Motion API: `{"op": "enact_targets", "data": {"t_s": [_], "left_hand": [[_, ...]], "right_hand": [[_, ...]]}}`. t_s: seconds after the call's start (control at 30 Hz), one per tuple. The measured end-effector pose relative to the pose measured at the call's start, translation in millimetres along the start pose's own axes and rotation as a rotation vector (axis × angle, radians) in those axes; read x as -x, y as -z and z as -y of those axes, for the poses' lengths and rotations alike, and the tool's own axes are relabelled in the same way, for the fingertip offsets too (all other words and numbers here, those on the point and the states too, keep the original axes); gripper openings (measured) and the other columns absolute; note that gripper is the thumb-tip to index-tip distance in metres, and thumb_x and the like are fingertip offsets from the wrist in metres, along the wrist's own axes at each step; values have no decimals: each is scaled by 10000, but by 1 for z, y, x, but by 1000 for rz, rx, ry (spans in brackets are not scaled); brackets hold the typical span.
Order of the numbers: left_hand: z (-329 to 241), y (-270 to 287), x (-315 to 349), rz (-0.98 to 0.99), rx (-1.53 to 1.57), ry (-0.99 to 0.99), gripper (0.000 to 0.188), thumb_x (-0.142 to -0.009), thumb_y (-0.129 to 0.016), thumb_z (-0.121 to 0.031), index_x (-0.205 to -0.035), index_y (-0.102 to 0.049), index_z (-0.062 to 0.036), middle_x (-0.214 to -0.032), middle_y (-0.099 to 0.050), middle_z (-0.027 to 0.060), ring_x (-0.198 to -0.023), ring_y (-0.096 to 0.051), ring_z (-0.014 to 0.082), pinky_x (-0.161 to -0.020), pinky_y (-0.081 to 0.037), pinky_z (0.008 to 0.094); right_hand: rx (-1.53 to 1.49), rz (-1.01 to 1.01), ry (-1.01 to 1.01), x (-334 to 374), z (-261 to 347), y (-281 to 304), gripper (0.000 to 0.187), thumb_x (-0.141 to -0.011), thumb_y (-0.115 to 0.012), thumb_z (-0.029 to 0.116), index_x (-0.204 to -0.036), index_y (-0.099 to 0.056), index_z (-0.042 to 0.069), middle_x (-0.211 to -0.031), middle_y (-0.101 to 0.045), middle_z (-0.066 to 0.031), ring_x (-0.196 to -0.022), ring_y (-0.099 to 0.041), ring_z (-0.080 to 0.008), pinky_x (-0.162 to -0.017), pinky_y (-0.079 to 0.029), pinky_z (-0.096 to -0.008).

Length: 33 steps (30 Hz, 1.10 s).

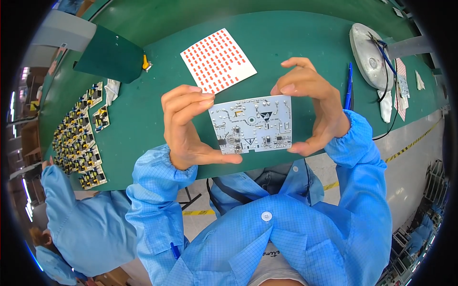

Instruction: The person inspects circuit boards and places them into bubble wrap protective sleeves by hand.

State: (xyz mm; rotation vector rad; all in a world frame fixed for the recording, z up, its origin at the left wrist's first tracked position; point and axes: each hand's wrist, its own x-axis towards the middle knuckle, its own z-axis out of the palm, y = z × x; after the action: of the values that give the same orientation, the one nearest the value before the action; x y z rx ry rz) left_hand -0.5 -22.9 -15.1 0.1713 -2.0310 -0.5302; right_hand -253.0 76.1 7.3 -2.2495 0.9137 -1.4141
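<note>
Between my two hands I hold up a white circuit board (253, 126), its soldered side facing me. My left hand (188, 126) grips the board's left edge, thumb at the lower corner and fingers at the upper one. The right side is pinched by my right hand (317, 112), with the thumb at the lower corner and a finger at the top corner. Solder joints, small black chips and printed triangle marks show on the board; its other side is hidden. Just beyond it, a white sheet with rows of red arrow stickers (218, 59) lies on the green table (286, 40).
Many assembled circuit boards (76, 138) stand in rows at the left. A white cloth (112, 90) lies near the dark green box-shaped fixture (109, 55). Right of my hands are a blue pen (349, 86), a silver lamp-like base (365, 62) and pliers (379, 45). Another person (90, 224) sits at left.
</note>
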Motion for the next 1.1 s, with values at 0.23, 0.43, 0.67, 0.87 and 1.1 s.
{"op": "enact_targets", "data": {"t_s": [0.23, 0.43, 0.67, 0.87, 1.1], "left_hand": [[-1, 2, -2, 8, -14, -19, 894, -492, -891, -534, -1133, -528, -25, -1115, -550, 113, -1049, -496, 296, -874, -436, 416], [-2, 3, -3, -24, -17, -38, 917, -490, -868, -593, -1121, -527, -22, -1094, -558, 114, -1036, -502, 296, -872, -439, 415], [-3, 4, -4, -22, -1, -22, 942, -466, -852, -634, -1103, -539, -15, -1071, -567, 116, -1020, -510, 301, -866, -445, 414], [-5, 3, -4, -39, 29, -18, 946, -454, -859, -632, -1096, -539, -14, -1066, -570, 114, -1016, -508, 298, -861, -444, 411], [-7, 5, -6, -22, 16, -18, 937, -455, -864, -625, -1095, -533, -26, -1071, -568, 107, -1015, -504, 292, -853, -442, 405]], "right_hand": [[41, 12, 29, 0, -3, 1, 688, -625, -813, 285, -1199, -526, 37, -1184, -610, -123, -1006, -614, -264, -959, -361, -503], [65, 25, 20, -2, -2, 2, 697, -631, -817, 301, -1207, -537, 26, -1168, -626, -122, -992, -620, -257, -953, -364, -502], [57, 13, -4, -2, 0, 1, 720, -626, -821, 323, -1220, -557, 13, -1105, -643, -118, -936, -633, -244, -949, -367, -492], [67, 29, -18, -4, 1, 1, 723, -625, -819, 333, -1218, -566, 5, -956, -648, -91, -875, -635, -224, -955, -362, -482], [67, 39, -20, -6, 1, 1, 718, -628, -803, 316, -1225, -559, 0, -932, -648, -88, -851, -636, -219, -952, -362, -478]]}}
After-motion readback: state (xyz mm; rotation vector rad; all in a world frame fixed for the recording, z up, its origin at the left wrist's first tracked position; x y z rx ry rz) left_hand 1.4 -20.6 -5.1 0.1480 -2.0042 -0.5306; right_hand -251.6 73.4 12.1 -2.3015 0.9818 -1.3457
